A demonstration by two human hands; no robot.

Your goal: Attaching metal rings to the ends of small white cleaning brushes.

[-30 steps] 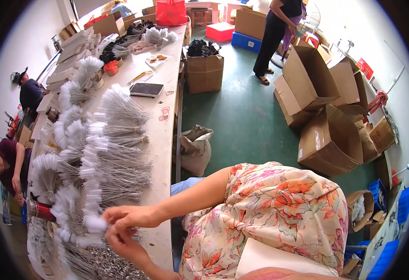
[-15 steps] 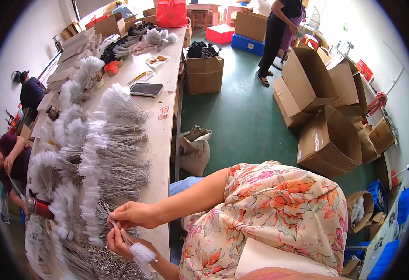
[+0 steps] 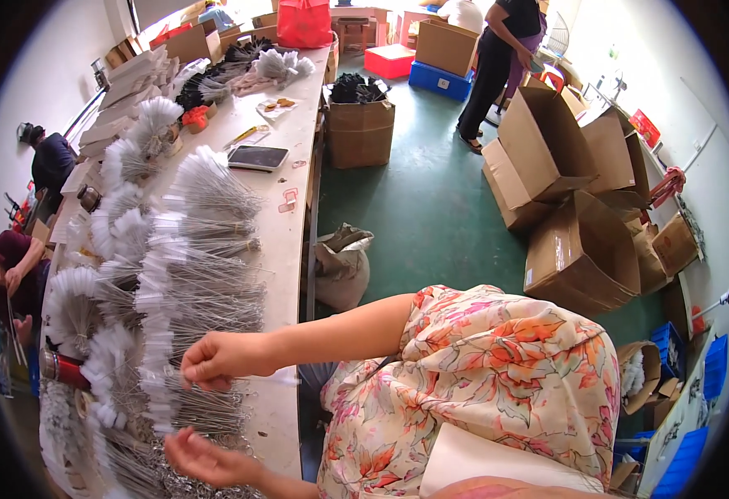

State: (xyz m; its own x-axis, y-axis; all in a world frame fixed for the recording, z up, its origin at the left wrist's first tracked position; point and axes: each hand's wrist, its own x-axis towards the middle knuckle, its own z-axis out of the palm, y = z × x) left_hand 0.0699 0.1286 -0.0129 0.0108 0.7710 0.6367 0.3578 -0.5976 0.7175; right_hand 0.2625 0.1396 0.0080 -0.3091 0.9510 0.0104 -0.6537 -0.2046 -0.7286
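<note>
Rows of wire brushes with white bristles [image 3: 158,274] lie along the table [image 3: 285,283], their thin wire stems pointing toward me. My right hand [image 3: 225,358] hovers over the near stems with its fingers curled closed. A blurred pale strip [image 3: 277,379] shows below its wrist; whether the hand holds it, I cannot make out. Lower down, my left hand [image 3: 208,459] has its fingers stretched apart and no object in them. It is above a heap of shiny looped wire ends [image 3: 169,481].
A dark flat device [image 3: 257,158] lies farther along the table. Cardboard boxes [image 3: 585,249] stand on the green floor to the right, and a sack [image 3: 344,270] beside the table. Two people work across the table; another stands [image 3: 493,75] at the back.
Both hands held a white-bristled wire brush together earlier. Now they are apart; the left hand has let go and moved down-left, while the right has risen slightly. The view has shifted a little.
</note>
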